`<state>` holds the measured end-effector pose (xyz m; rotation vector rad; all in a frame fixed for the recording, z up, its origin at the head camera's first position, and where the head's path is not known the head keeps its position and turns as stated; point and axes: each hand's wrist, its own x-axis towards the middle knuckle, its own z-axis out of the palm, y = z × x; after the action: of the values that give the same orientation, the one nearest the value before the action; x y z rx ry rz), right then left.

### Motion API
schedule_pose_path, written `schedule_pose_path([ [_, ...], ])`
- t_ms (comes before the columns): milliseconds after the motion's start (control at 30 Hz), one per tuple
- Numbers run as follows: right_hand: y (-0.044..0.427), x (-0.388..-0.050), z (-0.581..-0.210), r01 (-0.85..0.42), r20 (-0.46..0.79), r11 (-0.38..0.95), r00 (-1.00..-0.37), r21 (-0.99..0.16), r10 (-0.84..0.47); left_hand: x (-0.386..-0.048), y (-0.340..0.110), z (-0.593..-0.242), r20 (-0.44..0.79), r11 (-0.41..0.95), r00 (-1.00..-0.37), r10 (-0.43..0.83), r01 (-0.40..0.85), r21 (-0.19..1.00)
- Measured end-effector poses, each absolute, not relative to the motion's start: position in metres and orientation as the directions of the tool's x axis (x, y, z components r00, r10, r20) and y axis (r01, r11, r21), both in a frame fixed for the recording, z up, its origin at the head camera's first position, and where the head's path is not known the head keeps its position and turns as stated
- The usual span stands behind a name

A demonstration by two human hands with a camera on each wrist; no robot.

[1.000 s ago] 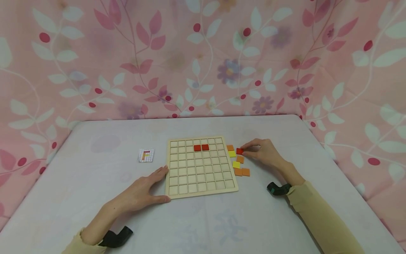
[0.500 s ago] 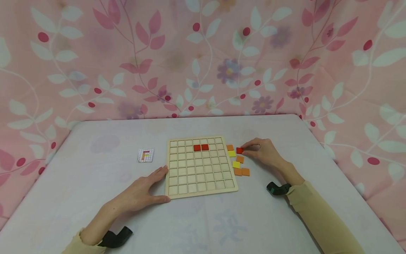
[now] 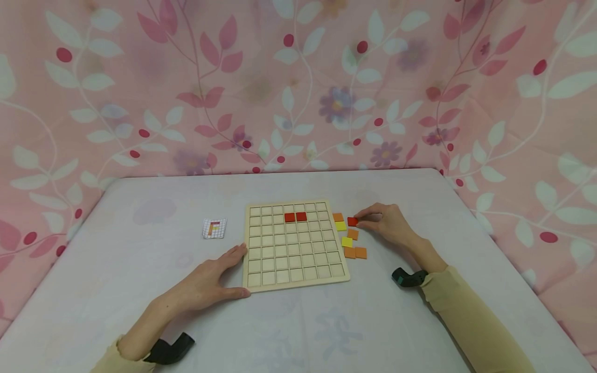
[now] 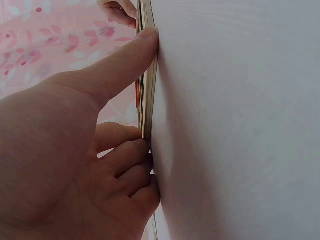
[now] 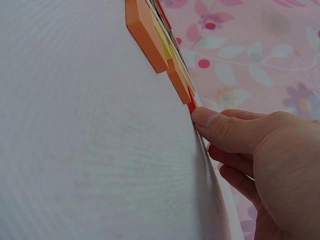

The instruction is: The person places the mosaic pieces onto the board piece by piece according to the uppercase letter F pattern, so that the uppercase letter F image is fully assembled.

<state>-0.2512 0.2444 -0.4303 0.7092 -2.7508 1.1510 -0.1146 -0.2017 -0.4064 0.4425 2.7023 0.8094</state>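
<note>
One wide-spread left grip [image 3: 205, 283] touches the left edge of the board [image 3: 282, 251], probably stiff, best held by its rim. Right of the board, the narrowed right grip [image 3: 391, 224] pinches a red tile [image 3: 352, 221]: likely light, rigid, slippery, best taken by opposite edges. The board looks wooden, square-gridded; the tile, smooth and flat.

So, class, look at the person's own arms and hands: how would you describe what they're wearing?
The left hand and right hand are ungloved, with no rings showing. The left sleeve and right sleeve are plain tan. A bent black device sits at each wrist: left device, right device. No cables are visible.
</note>
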Motion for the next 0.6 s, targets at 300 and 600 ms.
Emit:
schedule_pose_path([
  [300, 0.244, -0.249, -0.425, -0.401, 0.229, 0.658, -0.914, -0.638, -0.335, -0.114, -0.202, -0.406, -0.186, 0.8, -0.912, 0.365, 0.205, 0.564],
  [600, 0.229, -0.252, -0.409, -0.467, 0.273, 0.634, -0.882, -0.616, -0.384, -0.114, -0.203, -0.407, -0.174, 0.796, -0.913, 0.37, 0.215, 0.565],
])
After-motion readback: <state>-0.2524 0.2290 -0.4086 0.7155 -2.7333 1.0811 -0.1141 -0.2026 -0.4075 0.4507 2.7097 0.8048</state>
